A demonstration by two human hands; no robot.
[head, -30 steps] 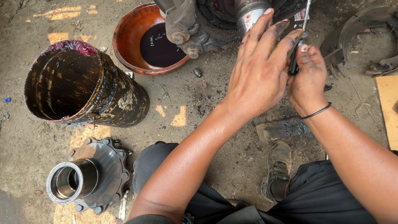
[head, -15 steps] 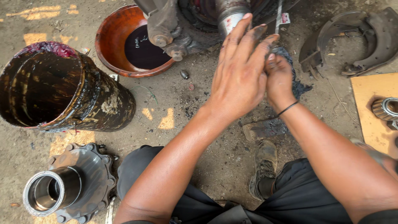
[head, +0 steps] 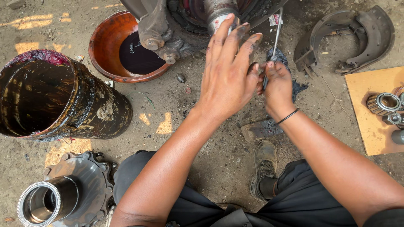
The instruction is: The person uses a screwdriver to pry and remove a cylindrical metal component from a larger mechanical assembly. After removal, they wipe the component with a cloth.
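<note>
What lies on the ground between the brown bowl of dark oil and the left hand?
In the head view, one small metal piece on bare dirt lies between the round brown bowl and the left hand.

Single head cam, looks steeply down, close over hands (head: pixel 248 80), dirt ground (head: pixel 176 109)

This is a vehicle repair workshop, worked at ground level: a dirt floor (head: pixel 202 168) stained with oil, a wheel hub (head: pixel 63 197), brake shoes (head: pixel 345 38), bearings (head: pixel 383 103) on cardboard (head: pixel 370 134), a greasy drum (head: pixel 63 101) and an oil-filled basin (head: pixel 126 50).
</note>
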